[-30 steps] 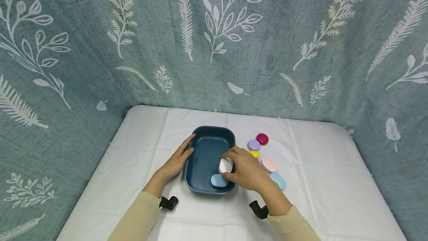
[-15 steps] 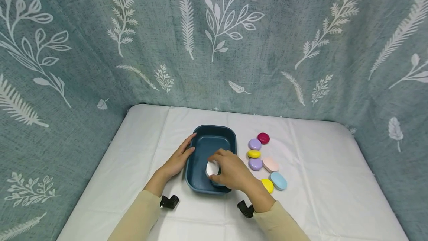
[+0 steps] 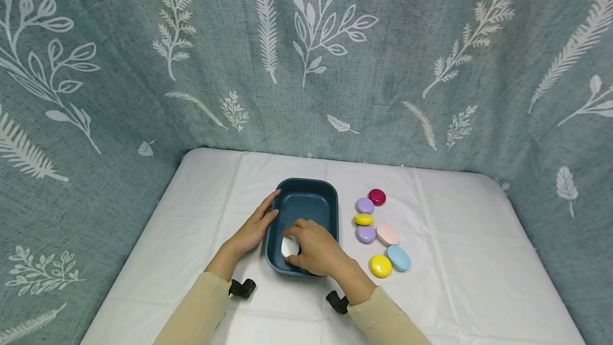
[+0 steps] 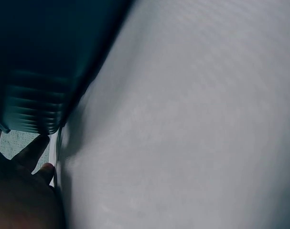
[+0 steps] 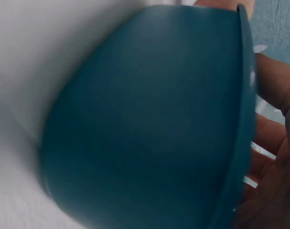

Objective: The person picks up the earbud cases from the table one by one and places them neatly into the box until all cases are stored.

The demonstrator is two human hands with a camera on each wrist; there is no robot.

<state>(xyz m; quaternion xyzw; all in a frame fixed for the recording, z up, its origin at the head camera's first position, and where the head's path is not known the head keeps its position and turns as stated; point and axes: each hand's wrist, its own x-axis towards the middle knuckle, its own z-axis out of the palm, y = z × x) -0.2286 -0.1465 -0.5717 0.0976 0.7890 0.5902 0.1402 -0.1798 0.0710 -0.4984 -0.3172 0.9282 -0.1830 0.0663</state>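
My right hand [image 3: 313, 246] reaches over the near wall into a dark blue rectangular tray [image 3: 334, 204]. Between its thumb and fingers it pinches a smooth white rounded piece [image 3: 289, 247], low inside the tray's near left part. That hand hides the tray's near right corner. My left hand [image 3: 251, 230] rests against the tray's left side, fingers extended along the rim and outer wall. In the left wrist view, fingertips [image 4: 34, 151] touch the ribbed outer wall. The tray's near wall [image 5: 149, 119] fills much of the right wrist view, hiding the white piece.
Right of the tray lie smooth, pebble-like pieces: crimson [image 3: 377, 197], two lilac [image 3: 365, 205], two yellow [image 3: 380, 266], pale pink [image 3: 388, 235] and light blue [image 3: 399, 258]. A white cloth [image 3: 455, 217] covers the table. Patterned green curtains [image 3: 335, 121] hang behind and at the sides.
My right hand has carried the white piece leftward across the tray. A light blue piece seen earlier in the tray's near right part is now hidden behind that hand. My left hand stays put.
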